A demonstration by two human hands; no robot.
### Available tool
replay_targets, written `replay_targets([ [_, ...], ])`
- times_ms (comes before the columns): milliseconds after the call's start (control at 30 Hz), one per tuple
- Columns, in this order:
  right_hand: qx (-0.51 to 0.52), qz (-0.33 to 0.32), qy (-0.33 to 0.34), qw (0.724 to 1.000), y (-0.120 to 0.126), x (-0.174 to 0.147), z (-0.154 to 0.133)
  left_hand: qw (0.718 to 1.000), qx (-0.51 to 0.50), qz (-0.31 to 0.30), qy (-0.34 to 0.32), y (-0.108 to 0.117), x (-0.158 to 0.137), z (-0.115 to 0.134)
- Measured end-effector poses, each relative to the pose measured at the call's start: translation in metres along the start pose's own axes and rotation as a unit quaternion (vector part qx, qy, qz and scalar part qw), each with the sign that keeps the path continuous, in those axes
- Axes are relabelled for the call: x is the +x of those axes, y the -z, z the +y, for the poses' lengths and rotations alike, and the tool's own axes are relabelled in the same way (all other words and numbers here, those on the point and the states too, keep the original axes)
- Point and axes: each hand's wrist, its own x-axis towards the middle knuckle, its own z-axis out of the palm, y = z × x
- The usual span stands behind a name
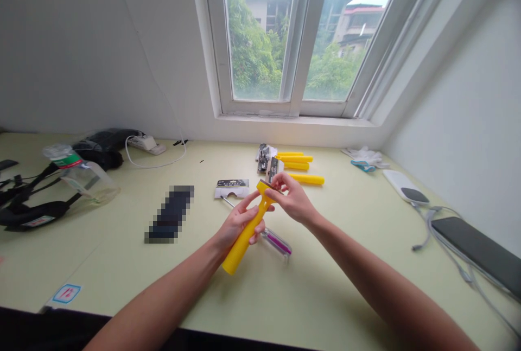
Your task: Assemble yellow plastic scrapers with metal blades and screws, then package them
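My left hand (240, 223) is wrapped round the handle of a yellow scraper (238, 253), held tilted above the table with its wide head up and away from me. The fingers of my right hand (293, 196) pinch the edge of that head, where a dark blade-like strip shows; the fingertips partly hide it. Under my hands lies a screwdriver (279, 242) with a clear and purple handle, its middle covered by my left hand. Just beyond is a black and white cardboard header (232, 188). Several more yellow scrapers (299, 165) with packaged heads lie farther back.
On the left are a dark pixelated rectangle (171, 214), a plastic bottle (83, 174), black straps (36, 212) and a white adapter (146, 144) with a cord. White gloves (366, 158), a white device (405, 187), cables and a black slab (476, 248) lie right, near the wall.
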Motion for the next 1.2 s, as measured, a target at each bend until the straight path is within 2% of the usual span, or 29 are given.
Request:
replay_targets([
  [100,-0.021,-0.005,0.019,1.000,-0.003,0.002,0.004,1.000,-0.005,0.020,-0.006,-0.002,0.001,0.000],
  [200,-0.095,0.054,0.096,0.989,-0.004,-0.001,0.005,0.999,-0.011,0.042,-0.012,-0.003,0.003,0.002],
  [267,-0.150,0.066,0.123,0.979,-0.001,-0.007,0.004,0.998,-0.020,0.061,-0.023,-0.001,0.004,0.005],
  [300,-0.181,0.042,0.114,0.976,0.001,-0.011,0.002,0.997,-0.025,0.071,-0.032,0.001,0.004,0.007],
  [367,-0.246,-0.087,0.058,0.964,0.004,-0.021,-0.001,0.994,-0.035,0.091,-0.056,0.007,0.006,0.012],
  [433,-0.305,-0.248,0.004,0.919,0.005,-0.031,-0.003,0.990,-0.042,0.105,-0.079,0.013,0.007,0.018],
  [500,-0.350,-0.348,-0.008,0.870,0.006,-0.037,-0.006,0.988,-0.049,0.112,-0.095,0.019,0.008,0.023],
  [567,-0.374,-0.375,0.002,0.848,0.013,-0.038,-0.009,0.986,-0.052,0.114,-0.105,0.022,0.008,0.027],
  [633,-0.366,-0.370,0.012,0.854,0.029,-0.032,-0.014,0.986,-0.053,0.113,-0.112,0.023,0.008,0.029],
  [700,-0.331,-0.347,0.020,0.877,0.053,-0.022,-0.021,0.986,-0.051,0.108,-0.116,0.022,0.007,0.030],
  [800,-0.239,-0.280,0.022,0.929,0.096,-0.008,-0.031,0.987,-0.046,0.100,-0.119,0.022,0.006,0.031],
  [900,-0.123,-0.150,0.009,0.981,0.125,-0.002,-0.035,0.987,-0.051,0.091,-0.120,0.022,0.006,0.031],
  [967,-0.054,-0.034,0.032,0.997,0.133,-0.001,-0.037,0.988,-0.056,0.083,-0.117,0.022,0.006,0.029],
  [1033,0.013,0.078,0.088,0.993,0.134,-0.002,-0.040,0.989,-0.057,0.077,-0.108,0.021,0.006,0.026],
  [1100,0.082,0.159,0.150,0.972,0.131,-0.002,-0.042,0.991,-0.056,0.072,-0.096,0.020,0.007,0.023],
  [1200,0.148,0.203,0.210,0.945,0.125,0.000,-0.045,0.993,-0.056,0.067,-0.078,0.017,0.006,0.019],
])
